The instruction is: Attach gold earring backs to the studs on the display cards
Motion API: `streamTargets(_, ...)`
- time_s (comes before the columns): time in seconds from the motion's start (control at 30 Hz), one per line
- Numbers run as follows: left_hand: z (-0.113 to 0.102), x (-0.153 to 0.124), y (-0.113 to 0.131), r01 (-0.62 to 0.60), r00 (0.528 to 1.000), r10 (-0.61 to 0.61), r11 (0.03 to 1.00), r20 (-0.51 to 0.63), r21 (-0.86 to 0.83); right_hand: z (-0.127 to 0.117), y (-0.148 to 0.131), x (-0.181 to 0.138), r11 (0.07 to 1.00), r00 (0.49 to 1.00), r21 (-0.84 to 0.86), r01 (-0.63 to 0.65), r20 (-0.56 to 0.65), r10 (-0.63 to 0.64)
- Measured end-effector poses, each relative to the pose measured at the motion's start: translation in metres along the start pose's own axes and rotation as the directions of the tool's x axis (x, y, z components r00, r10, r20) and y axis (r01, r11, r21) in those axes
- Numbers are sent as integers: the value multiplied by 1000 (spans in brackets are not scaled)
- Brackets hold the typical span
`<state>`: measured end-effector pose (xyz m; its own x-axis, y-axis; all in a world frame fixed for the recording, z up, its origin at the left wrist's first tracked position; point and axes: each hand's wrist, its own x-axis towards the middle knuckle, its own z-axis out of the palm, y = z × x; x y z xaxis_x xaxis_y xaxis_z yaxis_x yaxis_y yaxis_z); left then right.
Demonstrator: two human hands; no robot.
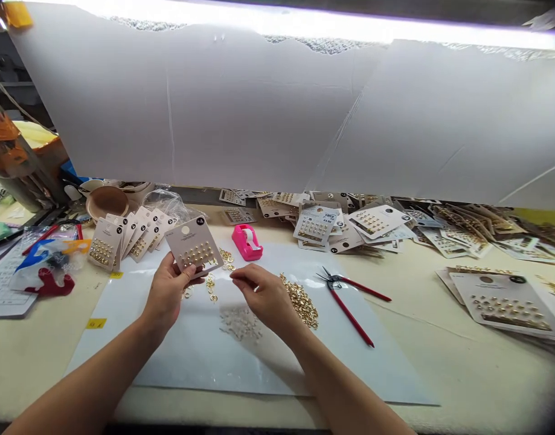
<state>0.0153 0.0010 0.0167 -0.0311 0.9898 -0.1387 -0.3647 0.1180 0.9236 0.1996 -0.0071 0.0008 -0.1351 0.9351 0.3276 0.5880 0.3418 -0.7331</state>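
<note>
My left hand (171,287) grips a card of gold earrings (194,244) by its lower edge, tilted up toward me, thumb across the front. Just to the right, my right hand (263,293) hovers over the white sheet with thumb and forefinger pinched together. Whatever lies in that pinch is too small to make out. Beneath the right hand is a scatter of small clear pieces (240,323). A pile of small gold pieces (301,302) lies to its right, partly behind the wrist. Gold rings (211,289) lie below the held card.
Red-handled pliers (349,302) rest with jaws apart at the right. A pink tape dispenser (247,243) stands behind my hands. Fanned earring cards (105,243) stand at left; more cards (320,223) are heaped along the back and a stack (508,302) lies far right. A white panel (259,109) rises behind.
</note>
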Motion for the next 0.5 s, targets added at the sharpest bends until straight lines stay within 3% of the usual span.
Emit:
streamTargets(0.1,-2,4,0,-13,998,10,999,-59,-43,13,0,0,970,973,-230,75,230,-21)
streamTargets(0.17,-2,5,-1,-12,997,9,999,-70,-41,22,-1,-1,947,950,-304,107,312,-7)
streamTargets(0.3,-2,2,-2,-13,998,13,1000,-60,-9,31,-3,0,948,943,-298,107,333,-1)
streamTargets(0.5,0,-2,-2,37,998,-36,999,-56,19,20,-6,1,974,951,-224,44,308,29)
